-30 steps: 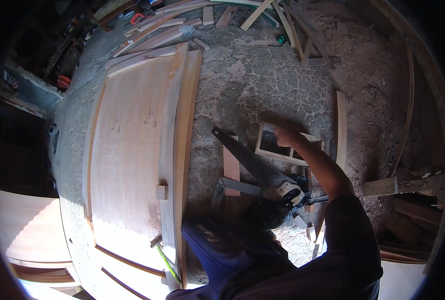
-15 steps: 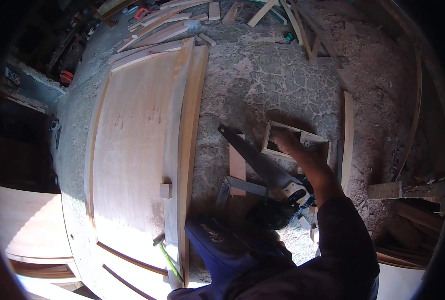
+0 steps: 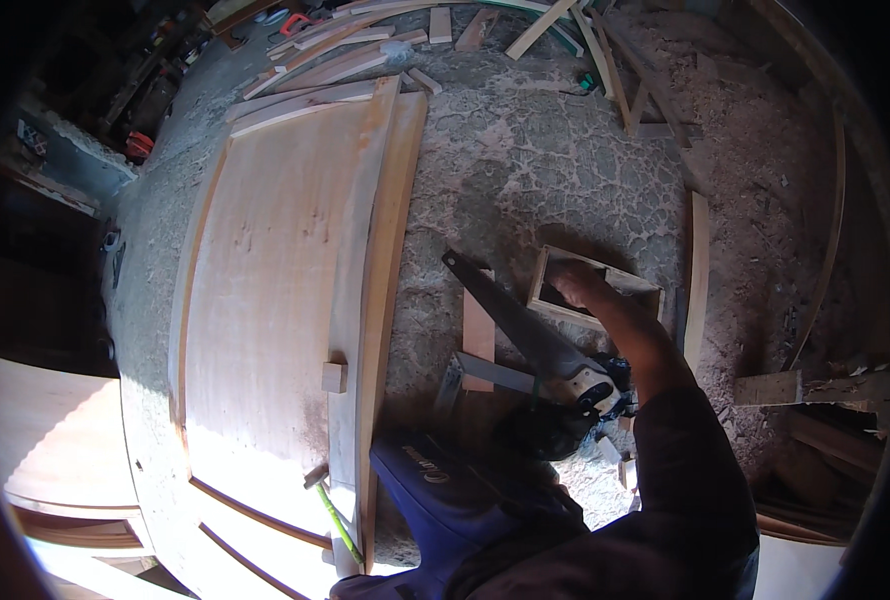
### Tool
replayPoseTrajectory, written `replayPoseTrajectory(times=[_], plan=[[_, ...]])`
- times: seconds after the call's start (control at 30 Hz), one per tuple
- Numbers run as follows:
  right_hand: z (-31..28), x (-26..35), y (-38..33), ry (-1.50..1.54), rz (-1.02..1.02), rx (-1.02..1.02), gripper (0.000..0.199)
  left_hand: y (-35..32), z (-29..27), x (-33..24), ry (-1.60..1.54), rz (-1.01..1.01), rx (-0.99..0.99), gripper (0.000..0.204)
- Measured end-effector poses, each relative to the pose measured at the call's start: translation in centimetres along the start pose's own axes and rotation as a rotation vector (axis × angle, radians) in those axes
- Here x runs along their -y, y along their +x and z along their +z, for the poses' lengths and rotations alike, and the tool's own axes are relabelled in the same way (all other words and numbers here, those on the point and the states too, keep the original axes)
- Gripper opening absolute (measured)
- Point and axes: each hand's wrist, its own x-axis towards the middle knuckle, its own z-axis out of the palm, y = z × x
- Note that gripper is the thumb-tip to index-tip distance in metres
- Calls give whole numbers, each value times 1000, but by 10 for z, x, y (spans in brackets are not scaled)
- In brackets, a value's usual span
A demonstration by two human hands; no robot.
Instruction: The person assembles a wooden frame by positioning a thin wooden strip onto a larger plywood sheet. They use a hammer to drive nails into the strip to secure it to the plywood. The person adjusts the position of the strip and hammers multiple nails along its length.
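Note:
My right hand (image 3: pixel 577 284) reaches down into a small open wooden box (image 3: pixel 633 284) on the ground. Its fingers are in shadow inside the box, so I cannot make out what they touch. The arm comes in from the lower right in a dark sleeve. My left hand does not show. Just left of the box lies a handsaw (image 3: pixel 530 335), its handle toward me. Under and beside its blade are a flat pinkish board (image 3: pixel 477 345) and a try square (image 3: pixel 500 373).
A large wooden panel (image 3: pixel 265 270) with raised edge strips lies on the left. On it rest a small wood block (image 3: pixel 334 377) and a green-handled hammer (image 3: pixel 335 515). A long batten (image 3: pixel 698 280) lies right of the box. Several timber strips (image 3: pixel 335 65) are piled at the back.
My right hand has stayed in the box and shifted slightly, with the fingers bent more downward. The whole view has moved a little; the saw, panel and hammer lie as before.

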Motion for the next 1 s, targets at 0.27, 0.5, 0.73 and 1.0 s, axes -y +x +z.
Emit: replayPoseTrajectory(times=[0.27, 0.5, 0.73, 1.0], plan=[[-8, -42, -12, 456, 185, 171, 14, -9, -1, 4, 47, 67, -26, 63], [-82, -20, -27, 1203, 446, 139, 12, -52, -61, 13, 237, 448, -250, 63], [-211, 176, -34, 1592, 6, 251, 11, -157, 66, -101, -492, 427, 431, 72], [-263, 428, -85, 1028, -778, 140, 21, -200, 113, -145, -1417, -2, 893, 67]])
